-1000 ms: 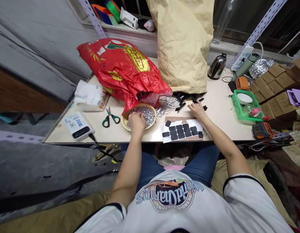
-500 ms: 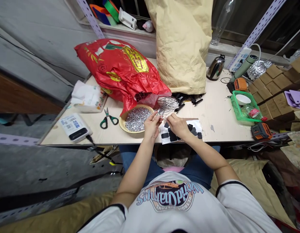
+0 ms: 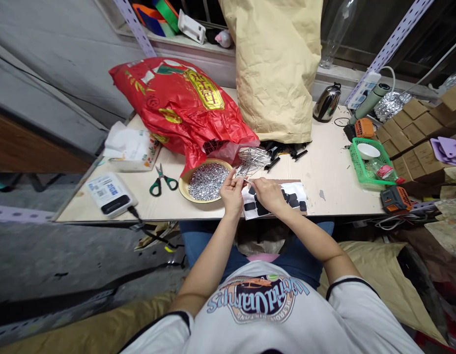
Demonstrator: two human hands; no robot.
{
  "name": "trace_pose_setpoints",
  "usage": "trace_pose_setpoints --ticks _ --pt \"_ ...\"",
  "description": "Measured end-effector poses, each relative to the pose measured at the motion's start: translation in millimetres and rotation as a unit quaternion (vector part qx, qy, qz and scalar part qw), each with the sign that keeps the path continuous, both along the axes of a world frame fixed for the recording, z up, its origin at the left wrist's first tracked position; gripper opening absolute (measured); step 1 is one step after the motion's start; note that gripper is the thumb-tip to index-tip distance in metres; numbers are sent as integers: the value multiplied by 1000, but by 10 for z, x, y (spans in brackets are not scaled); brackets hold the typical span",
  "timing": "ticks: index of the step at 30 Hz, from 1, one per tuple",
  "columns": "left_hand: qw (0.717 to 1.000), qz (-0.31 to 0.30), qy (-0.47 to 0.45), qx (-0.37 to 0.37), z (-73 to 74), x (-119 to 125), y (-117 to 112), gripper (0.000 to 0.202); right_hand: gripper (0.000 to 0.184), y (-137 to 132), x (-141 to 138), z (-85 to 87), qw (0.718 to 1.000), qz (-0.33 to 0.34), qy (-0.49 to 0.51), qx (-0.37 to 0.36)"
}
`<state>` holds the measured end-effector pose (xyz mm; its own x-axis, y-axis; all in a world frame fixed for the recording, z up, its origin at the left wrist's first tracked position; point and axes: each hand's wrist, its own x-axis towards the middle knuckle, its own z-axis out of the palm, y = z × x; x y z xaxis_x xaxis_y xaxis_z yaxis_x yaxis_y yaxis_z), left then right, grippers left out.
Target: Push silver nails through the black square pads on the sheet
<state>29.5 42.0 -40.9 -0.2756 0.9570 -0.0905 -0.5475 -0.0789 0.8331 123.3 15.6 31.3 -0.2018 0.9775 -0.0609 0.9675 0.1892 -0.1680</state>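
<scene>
Near the middle of the frame, the left hand [image 3: 232, 192] and right hand [image 3: 269, 194] meet, fingertips pinching a slim, pale piece [image 3: 248, 181], too small to identify. Left of them, a round, yellowish bowl [image 3: 182, 191] holds glinting metallic bits [image 3: 209, 181]; just above lie thin, shiny rods [image 3: 254, 158]. Beneath the right hand, a white sheet [image 3: 250, 214] carries flat, round-cornered black pads [image 3: 262, 209]. A glossy, crinkled red bag [image 3: 165, 98] fills the upper left.

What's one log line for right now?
left hand: beside bowl; right hand: over white sheet; fingers: at small pale item, kind unclear
</scene>
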Motion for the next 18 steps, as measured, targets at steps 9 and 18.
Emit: trace_pose_setpoints --ticks 9,18 --pt "998 26 44 35 -6 73 -26 64 21 25 63 -233 990 1 128 58" --pt "1000 -23 7 16 10 31 -30 50 23 32 118 -253 988 16 124 92"
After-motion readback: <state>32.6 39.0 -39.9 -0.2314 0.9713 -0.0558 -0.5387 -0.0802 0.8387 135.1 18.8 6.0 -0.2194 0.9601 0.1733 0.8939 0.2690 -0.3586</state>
